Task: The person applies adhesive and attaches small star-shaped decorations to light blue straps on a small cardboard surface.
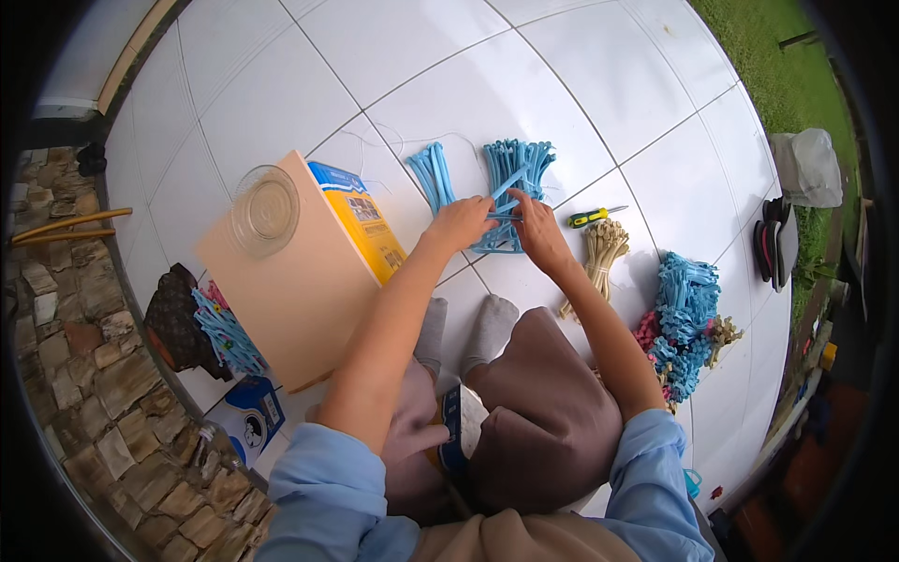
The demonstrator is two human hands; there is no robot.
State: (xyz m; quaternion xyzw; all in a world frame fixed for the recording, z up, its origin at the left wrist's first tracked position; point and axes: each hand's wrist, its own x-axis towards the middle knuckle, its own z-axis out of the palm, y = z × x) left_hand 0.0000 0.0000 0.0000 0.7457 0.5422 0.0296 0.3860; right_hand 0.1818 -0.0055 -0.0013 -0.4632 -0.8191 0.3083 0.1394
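Observation:
Both hands meet over a bundle of thin blue strips with knobbed ends (529, 164) on the white tiled floor. My left hand (461, 223) comes from the left, its fingers closed on a blue strip (506, 184) that slants up to the right. From the other side my right hand (541, 232) pinches blue strip material with bent fingers. Another blue strip runs level between the two hands. Just left of the bundle lies a smaller bunch of blue strips (430, 173), its lower end partly behind my left hand. The exact fingertip contact is too small to make out.
A green-and-yellow screwdriver (590, 217) and a tan strip bundle (604, 251) lie to the right, before a blue heap (686, 295). At left, a round clear dish (266, 211) sits on a box (290, 290). My socked feet (490, 326) are close below.

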